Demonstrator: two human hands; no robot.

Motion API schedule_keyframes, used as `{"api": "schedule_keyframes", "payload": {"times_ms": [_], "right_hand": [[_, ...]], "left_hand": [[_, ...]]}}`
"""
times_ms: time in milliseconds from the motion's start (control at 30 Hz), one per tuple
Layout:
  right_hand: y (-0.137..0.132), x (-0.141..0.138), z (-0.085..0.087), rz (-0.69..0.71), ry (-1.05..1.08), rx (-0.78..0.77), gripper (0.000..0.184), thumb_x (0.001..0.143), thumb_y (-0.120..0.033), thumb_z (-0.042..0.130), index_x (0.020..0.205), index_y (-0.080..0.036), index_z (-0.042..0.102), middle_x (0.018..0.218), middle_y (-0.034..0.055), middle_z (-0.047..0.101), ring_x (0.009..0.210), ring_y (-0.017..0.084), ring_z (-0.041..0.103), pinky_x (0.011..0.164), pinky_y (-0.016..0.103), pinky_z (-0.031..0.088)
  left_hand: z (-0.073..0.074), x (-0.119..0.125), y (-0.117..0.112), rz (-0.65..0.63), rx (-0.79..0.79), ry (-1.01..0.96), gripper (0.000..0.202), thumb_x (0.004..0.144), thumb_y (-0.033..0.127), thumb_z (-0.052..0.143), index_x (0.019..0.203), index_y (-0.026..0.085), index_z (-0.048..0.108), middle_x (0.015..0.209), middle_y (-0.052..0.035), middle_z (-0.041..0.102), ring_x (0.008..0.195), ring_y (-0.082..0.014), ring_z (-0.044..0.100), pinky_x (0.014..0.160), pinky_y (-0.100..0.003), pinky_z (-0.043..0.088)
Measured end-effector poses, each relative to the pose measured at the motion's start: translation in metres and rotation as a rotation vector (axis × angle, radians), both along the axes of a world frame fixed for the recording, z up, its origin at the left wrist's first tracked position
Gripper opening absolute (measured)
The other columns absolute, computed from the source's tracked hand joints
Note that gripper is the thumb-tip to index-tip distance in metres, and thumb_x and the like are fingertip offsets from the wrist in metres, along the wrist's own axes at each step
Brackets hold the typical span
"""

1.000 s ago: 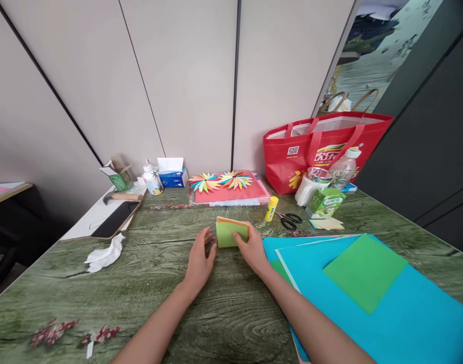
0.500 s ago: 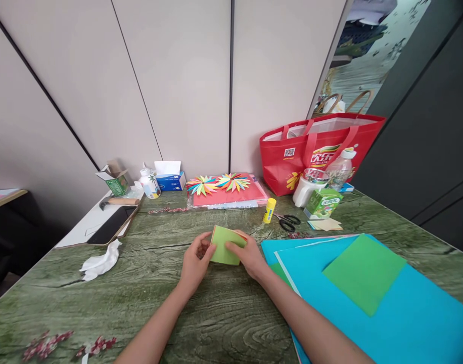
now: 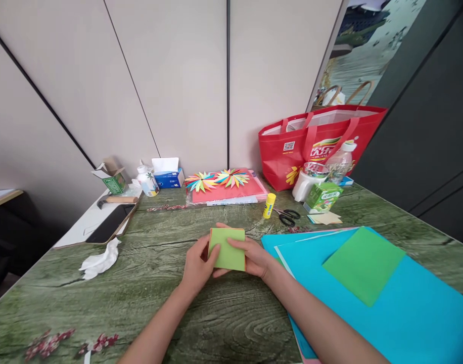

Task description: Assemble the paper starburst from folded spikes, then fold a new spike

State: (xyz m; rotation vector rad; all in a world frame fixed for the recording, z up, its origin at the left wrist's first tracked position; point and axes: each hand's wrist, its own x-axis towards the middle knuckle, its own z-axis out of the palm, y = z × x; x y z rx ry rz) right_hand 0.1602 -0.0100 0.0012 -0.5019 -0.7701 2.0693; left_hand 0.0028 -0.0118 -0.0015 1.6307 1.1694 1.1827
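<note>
The red bag (image 3: pixel 298 155) shows "HUANL" and a QR code (image 3: pixel 289 146).

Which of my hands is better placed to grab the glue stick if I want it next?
Your right hand, I'd say: the glue stick stands nearer it. Your left hand is farther off, and both are holding the paper stack.

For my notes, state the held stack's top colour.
The top sheet is light green; head view.

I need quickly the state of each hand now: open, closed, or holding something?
Left hand: holding the light green paper square, thumb on its face.
Right hand: holding the same square, thumb also on its face.
</note>
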Motion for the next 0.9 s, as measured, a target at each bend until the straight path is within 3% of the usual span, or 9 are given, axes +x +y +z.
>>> {"api": "schedule_keyframes", "payload": {"times_ms": [133, 200, 367, 433, 633, 800, 900], "right_hand": [[-0.004, 0.002, 0.005, 0.078, 0.058, -0.008, 0.054, 0.076, -0.028, 0.059, 0.123, -0.036, 0.034, 0.118, 0.0043, 0.052, 0.091, 0.023, 0.060, 0.069, 0.056, 0.048], [-0.006, 0.002, 0.006, 0.101, 0.062, -0.008, 0.053, 0.076, -0.030, 0.060, 0.122, -0.035, 0.034, 0.118, 0.0048, 0.051, 0.090, 0.024, 0.060, 0.066, 0.054, 0.050], [-0.009, 0.000, 0.007, 0.126, 0.032, 0.050, 0.050, 0.073, -0.029, 0.063, 0.117, -0.029, 0.040, 0.112, 0.0048, 0.054, 0.088, 0.022, 0.060, 0.061, 0.042, 0.055], [-0.010, -0.002, 0.007, 0.115, -0.007, 0.070, 0.049, 0.071, -0.028, 0.065, 0.114, -0.028, 0.041, 0.110, 0.0048, 0.055, 0.084, 0.021, 0.061, 0.056, 0.037, 0.056], [-0.009, -0.003, 0.007, 0.099, -0.022, 0.077, 0.054, 0.071, -0.028, 0.065, 0.116, -0.033, 0.036, 0.117, 0.0035, 0.049, 0.089, 0.021, 0.060, 0.055, 0.036, 0.057], [-0.006, -0.005, 0.000, 0.110, -0.036, 0.084, 0.060, 0.072, -0.028, 0.063, 0.120, -0.036, 0.028, 0.115, 0.0035, 0.048, 0.077, 0.018, 0.064, 0.049, 0.030, 0.057], [-0.007, -0.010, -0.003, 0.028, -0.085, 0.081, 0.059, 0.072, -0.031, 0.063, 0.119, -0.034, 0.029, 0.108, 0.0034, 0.050, 0.075, 0.018, 0.063, 0.042, 0.024, 0.055]], "left_hand": [[0.003, -0.003, 0.006, 0.154, 0.039, -0.031, 0.033, 0.072, 0.034, 0.061, 0.101, 0.020, 0.058, 0.069, 0.0011, 0.051, 0.060, -0.0115, 0.048, 0.055, -0.021, 0.041], [0.006, -0.004, 0.007, 0.155, -0.028, -0.101, 0.034, 0.070, 0.035, 0.063, 0.100, 0.019, 0.058, 0.072, 0.0006, 0.052, 0.063, -0.0120, 0.050, 0.057, -0.021, 0.041], [0.010, -0.003, 0.005, -0.173, -0.480, -0.368, 0.037, 0.074, 0.043, 0.057, 0.096, 0.014, 0.061, 0.080, -0.0057, 0.062, 0.067, -0.0146, 0.055, 0.059, -0.022, 0.042], [0.008, -0.001, 0.003, -0.199, -0.562, -0.460, 0.037, 0.073, 0.044, 0.058, 0.091, 0.012, 0.063, 0.075, -0.0056, 0.063, 0.062, -0.0141, 0.056, 0.055, -0.022, 0.042], [0.007, 0.002, 0.003, -0.005, -0.572, -0.592, 0.039, 0.070, 0.042, 0.061, 0.098, 0.015, 0.062, 0.079, -0.0050, 0.066, 0.059, -0.0139, 0.058, 0.051, -0.021, 0.044], [0.013, -0.001, 0.003, -0.096, -0.624, -0.624, 0.046, 0.075, 0.044, 0.053, 0.116, 0.023, 0.051, 0.085, -0.0041, 0.064, 0.039, -0.0090, 0.049, 0.027, -0.018, 0.031], [0.013, -0.001, 0.002, -0.091, -0.627, -0.651, 0.038, 0.074, 0.044, 0.054, 0.105, 0.023, 0.053, 0.086, -0.0028, 0.063, 0.048, -0.0110, 0.054, 0.035, -0.020, 0.041]]}}
